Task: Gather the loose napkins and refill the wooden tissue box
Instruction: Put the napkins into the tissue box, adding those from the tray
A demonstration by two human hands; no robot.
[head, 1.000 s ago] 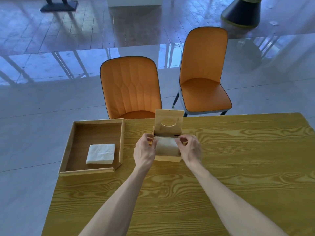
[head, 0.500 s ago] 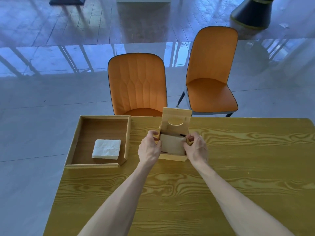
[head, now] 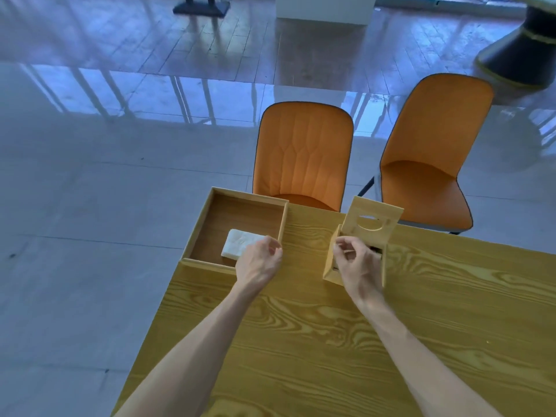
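Observation:
The wooden tissue box (head: 331,273) stands on the table with its lid (head: 371,224) raised upright, an oval slot cut in it. My right hand (head: 356,266) hovers over the box's open top with loosely curled fingers and nothing visible in them; it hides the inside of the box. A stack of white napkins (head: 237,247) lies in the wooden tray (head: 210,218) to the left. My left hand (head: 258,261) is above the tray's near right corner, just right of the napkins, fingers loosely bent and holding nothing.
The yellow wood-grain table (head: 361,341) has its left edge just below the tray. Two orange chairs (head: 302,158) (head: 427,164) stand behind the table's far edge. Glossy floor surrounds the table.
Both hands have let go of the tissue box sides. My left hand has moved left toward the tray and napkins. The camera view has swung left.

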